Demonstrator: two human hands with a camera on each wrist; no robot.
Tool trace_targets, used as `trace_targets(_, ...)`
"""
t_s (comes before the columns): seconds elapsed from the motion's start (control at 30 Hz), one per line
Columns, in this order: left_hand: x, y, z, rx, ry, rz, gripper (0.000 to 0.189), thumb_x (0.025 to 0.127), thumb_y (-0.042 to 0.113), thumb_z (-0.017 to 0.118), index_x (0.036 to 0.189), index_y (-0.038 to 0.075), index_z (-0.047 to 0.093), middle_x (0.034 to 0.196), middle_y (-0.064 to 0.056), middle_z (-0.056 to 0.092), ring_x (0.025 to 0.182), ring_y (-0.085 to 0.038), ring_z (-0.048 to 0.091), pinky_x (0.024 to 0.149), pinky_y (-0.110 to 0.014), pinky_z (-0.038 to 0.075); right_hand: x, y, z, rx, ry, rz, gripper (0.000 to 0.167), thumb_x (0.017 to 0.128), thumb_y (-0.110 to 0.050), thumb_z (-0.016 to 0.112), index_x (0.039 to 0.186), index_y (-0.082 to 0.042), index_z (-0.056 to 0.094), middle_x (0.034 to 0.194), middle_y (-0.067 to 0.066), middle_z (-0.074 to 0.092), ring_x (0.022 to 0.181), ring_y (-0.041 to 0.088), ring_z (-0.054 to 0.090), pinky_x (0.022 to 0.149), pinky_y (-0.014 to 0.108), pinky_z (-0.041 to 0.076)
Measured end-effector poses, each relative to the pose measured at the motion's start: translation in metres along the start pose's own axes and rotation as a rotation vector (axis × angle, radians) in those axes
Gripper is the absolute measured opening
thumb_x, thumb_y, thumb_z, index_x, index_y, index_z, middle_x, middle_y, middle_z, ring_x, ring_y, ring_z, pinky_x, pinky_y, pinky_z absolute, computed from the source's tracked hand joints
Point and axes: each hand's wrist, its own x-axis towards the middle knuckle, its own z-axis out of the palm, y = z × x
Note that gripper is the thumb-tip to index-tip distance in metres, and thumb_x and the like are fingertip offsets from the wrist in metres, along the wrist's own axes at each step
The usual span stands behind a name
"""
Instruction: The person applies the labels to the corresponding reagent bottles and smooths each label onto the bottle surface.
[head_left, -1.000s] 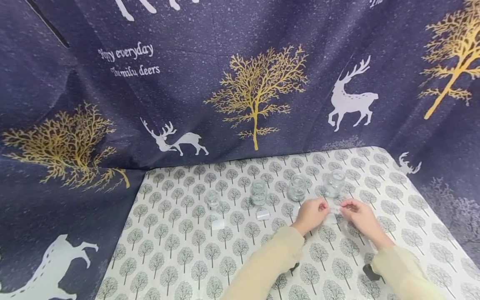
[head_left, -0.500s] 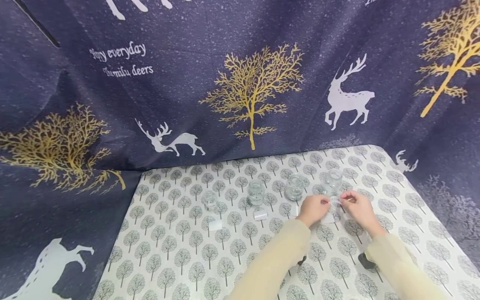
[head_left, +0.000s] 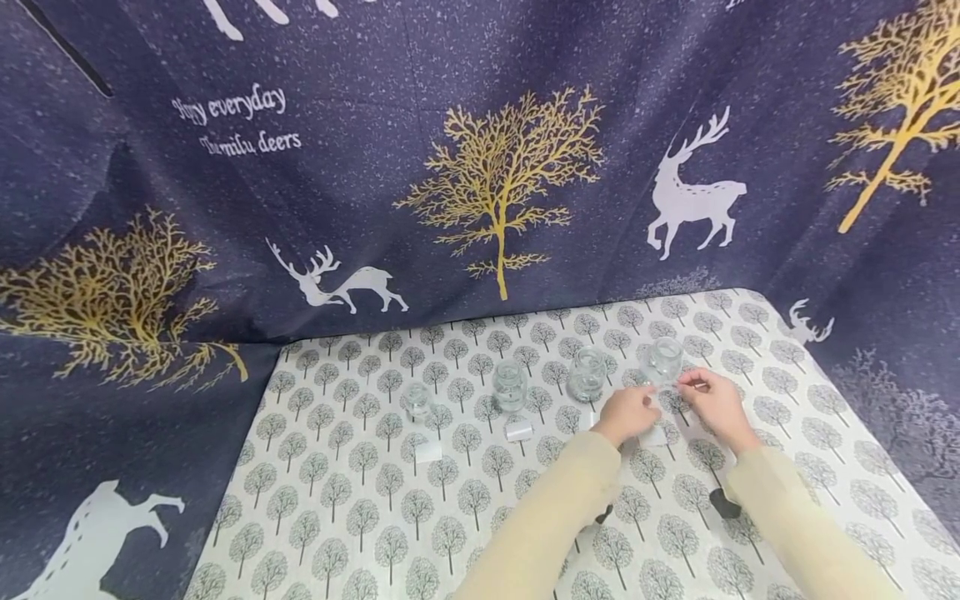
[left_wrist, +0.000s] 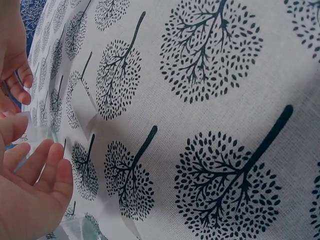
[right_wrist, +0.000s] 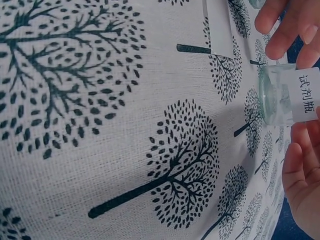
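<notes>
Four fingers' reach from the table's far right, a clear glass bottle (head_left: 664,360) stands upright. In front of it my left hand (head_left: 628,414) and my right hand (head_left: 716,407) pinch opposite ends of a white label (right_wrist: 305,95) printed with dark characters. Seen from the right wrist, the label lies across the bottle's side; whether its whole face touches the glass I cannot tell. The left wrist view shows the left hand (left_wrist: 35,185) with thumb and forefinger together and the other fingers loosely bent. There, the right hand (left_wrist: 12,60) is partly cut off.
Several more glass containers stand in a row leftward: a jar (head_left: 587,375), another jar (head_left: 510,386) and a smaller one (head_left: 417,402). White paper pieces lie before them, including a flat piece (head_left: 428,451), a curled piece (head_left: 518,431) and one (head_left: 652,436) beneath the hands.
Both hands have moved forward with the label, from in front of the rightmost bottle up to its side. The head view has shifted slightly. The other containers and papers stay in place.
</notes>
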Motion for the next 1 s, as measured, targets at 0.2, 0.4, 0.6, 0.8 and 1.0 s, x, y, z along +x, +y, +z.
trace_targets(0.2, -0.004, 0.002, -0.008, 0.02, 0.003, 0.022, 0.047, 0.082, 0.028, 0.059, 0.127, 0.027, 0.046, 0.108, 0.008, 0.062, 0.09, -0.006, 0.058, 0.078, -0.019, 0.045, 0.001, -0.001, 0.0, 0.019, 0.015, -0.046, 0.017, 0.084, -0.006, 0.054, 0.097, 0.005, 0.057, 0.087, 0.018, 0.059, 0.062, 0.009, 0.055, 0.05, 0.02, 0.045)
trace_targets(0.4, -0.001, 0.0, -0.008, 0.043, 0.016, 0.032, 0.047, 0.081, 0.028, 0.059, 0.127, 0.026, 0.047, 0.106, 0.01, 0.063, 0.087, -0.005, 0.059, 0.075, -0.017, 0.045, 0.001, -0.002, -0.001, 0.002, 0.007, -0.035, 0.017, 0.084, -0.006, 0.053, 0.097, 0.004, 0.057, 0.094, 0.021, 0.058, 0.062, 0.011, 0.055, 0.05, 0.02, 0.044)
trace_targets(0.6, 0.0, 0.0, -0.008, 0.044, 0.016, 0.033, 0.047, 0.081, 0.03, 0.059, 0.127, 0.027, 0.046, 0.106, 0.01, 0.062, 0.085, -0.004, 0.058, 0.075, -0.018, 0.045, 0.001, -0.004, -0.002, -0.008, -0.003, -0.007, 0.019, 0.085, -0.008, 0.051, 0.099, 0.003, 0.057, 0.095, 0.02, 0.058, 0.062, 0.015, 0.056, 0.049, 0.022, 0.044)
trace_targets(0.8, 0.0, 0.0, -0.009, 0.038, 0.018, 0.031, 0.048, 0.081, 0.028, 0.058, 0.127, 0.027, 0.046, 0.108, 0.01, 0.062, 0.085, -0.004, 0.058, 0.075, -0.017, 0.045, 0.002, -0.004, -0.003, -0.007, -0.012, 0.003, 0.021, 0.085, -0.009, 0.05, 0.102, 0.003, 0.055, 0.101, 0.023, 0.056, 0.065, 0.011, 0.056, 0.051, 0.023, 0.045)
trace_targets(1.0, 0.001, 0.001, -0.012, -0.049, 0.063, -0.013, 0.051, 0.081, 0.023, 0.059, 0.129, 0.027, 0.043, 0.113, 0.009, 0.06, 0.084, -0.006, 0.058, 0.077, -0.021, 0.046, 0.006, -0.004, -0.005, -0.045, -0.043, 0.044, 0.05, 0.085, -0.018, 0.056, 0.128, -0.002, 0.036, 0.125, 0.025, 0.044, 0.079, 0.014, 0.056, 0.06, 0.023, 0.046)
